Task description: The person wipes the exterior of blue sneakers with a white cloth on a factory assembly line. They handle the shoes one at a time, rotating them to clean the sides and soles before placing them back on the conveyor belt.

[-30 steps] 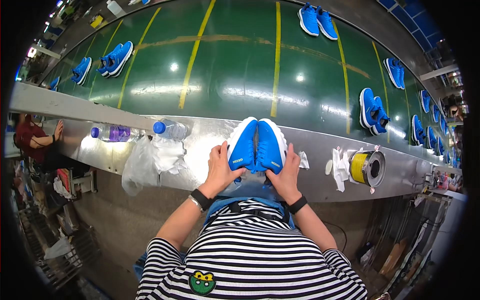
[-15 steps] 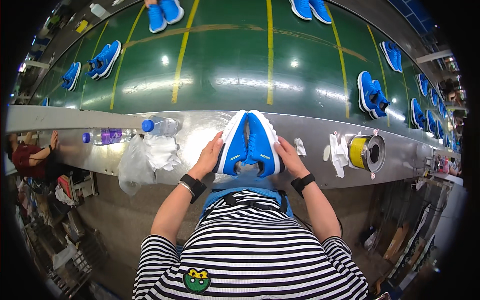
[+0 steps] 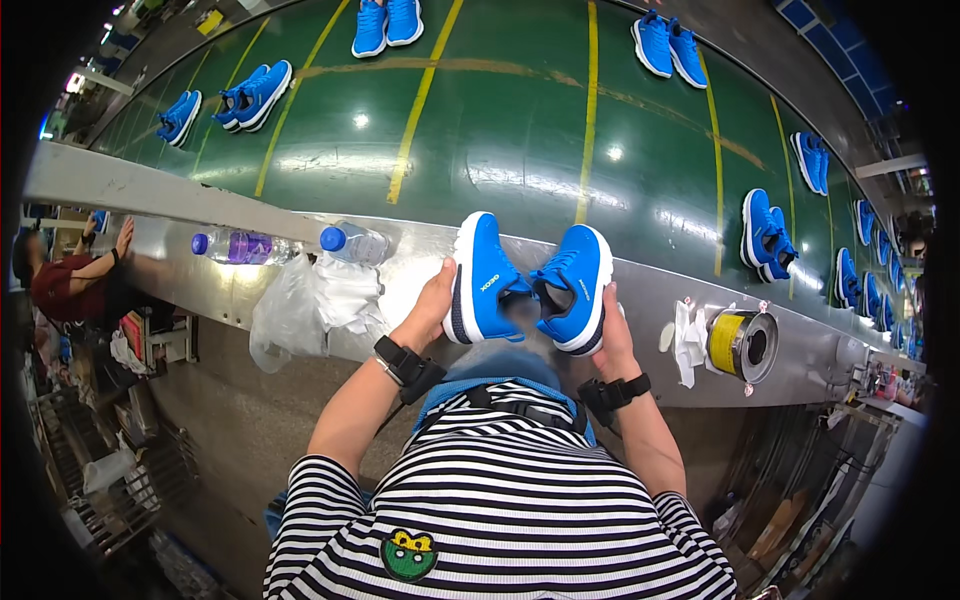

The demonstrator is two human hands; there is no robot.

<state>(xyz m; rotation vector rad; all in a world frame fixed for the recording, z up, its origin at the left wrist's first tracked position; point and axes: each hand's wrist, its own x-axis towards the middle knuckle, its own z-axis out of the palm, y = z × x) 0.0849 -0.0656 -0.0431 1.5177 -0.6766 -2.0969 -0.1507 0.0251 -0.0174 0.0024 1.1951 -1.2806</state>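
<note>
My left hand (image 3: 432,305) grips a blue sneaker with a white sole (image 3: 482,280), tilted so its side faces me. My right hand (image 3: 612,335) holds the matching blue sneaker (image 3: 575,285), its opening turned toward me. The two shoes touch at the laces and are splayed apart at the soles, held just over the metal ledge (image 3: 640,300) in front of the green conveyor belt (image 3: 520,150). Black bands sit on both wrists.
Pairs of blue sneakers ride on the belt, one pair (image 3: 765,230) to the right and another (image 3: 255,95) at upper left. On the ledge lie two plastic bottles (image 3: 352,243), a clear bag with white cloth (image 3: 310,305) and a yellow tape roll (image 3: 742,345). Another person (image 3: 70,285) sits at far left.
The two sneakers were held side by side with toes up; now they are rotated outward and spread apart. The pairs on the belt have shifted along.
</note>
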